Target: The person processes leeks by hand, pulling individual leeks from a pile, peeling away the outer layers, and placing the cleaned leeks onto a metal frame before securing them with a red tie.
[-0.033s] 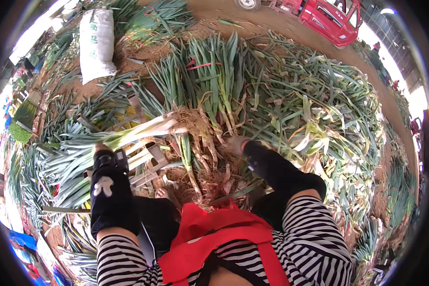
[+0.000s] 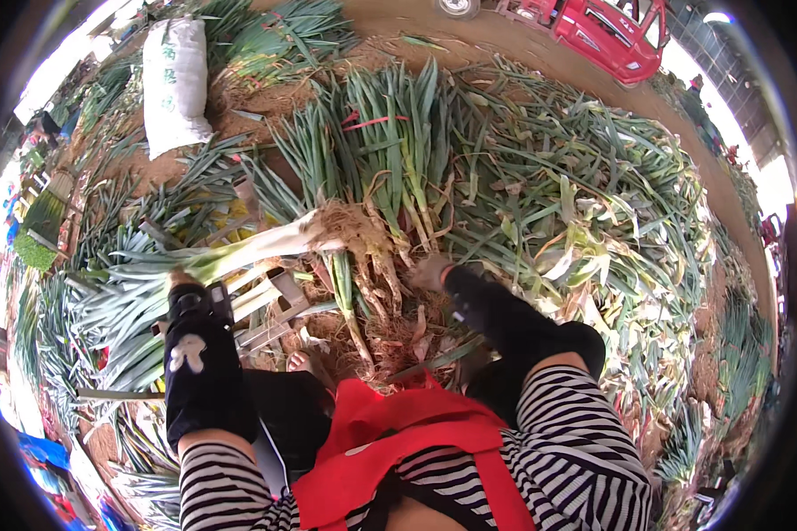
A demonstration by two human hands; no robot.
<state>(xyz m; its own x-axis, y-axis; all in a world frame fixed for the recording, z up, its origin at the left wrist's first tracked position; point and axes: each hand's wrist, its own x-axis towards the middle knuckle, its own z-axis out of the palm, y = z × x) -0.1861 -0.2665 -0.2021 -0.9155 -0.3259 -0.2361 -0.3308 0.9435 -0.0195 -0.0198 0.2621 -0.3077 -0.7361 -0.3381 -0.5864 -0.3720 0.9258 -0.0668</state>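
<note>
A bunch of green onions (image 2: 270, 246) lies crosswise before me, leaves to the left, with thick white stems and matted brown roots (image 2: 359, 228) toward the middle. At the leafy end my left hand (image 2: 181, 277) is closed against the bunch, its fingers mostly hidden behind the hand and its black sleeve cover. My right hand (image 2: 429, 272) is beside the root ends of the stalks, fingers drawn together; what they hold, if anything, cannot be made out. Beyond the roots rests a bundle of green onions (image 2: 398, 150) bound with a red tie (image 2: 376, 122).
A metal frame (image 2: 285, 292) stands under the crosswise bunch. Stripped leaves (image 2: 584, 212) pile up at the right. Loose onions (image 2: 106, 310) spread at the left. A white sack (image 2: 174, 88) sits far left, and a red vehicle (image 2: 607, 40) stands far right.
The view has shifted slightly. The crosswise bunch and its roots sit a touch lower. Both hands stay in nearly the same places.
</note>
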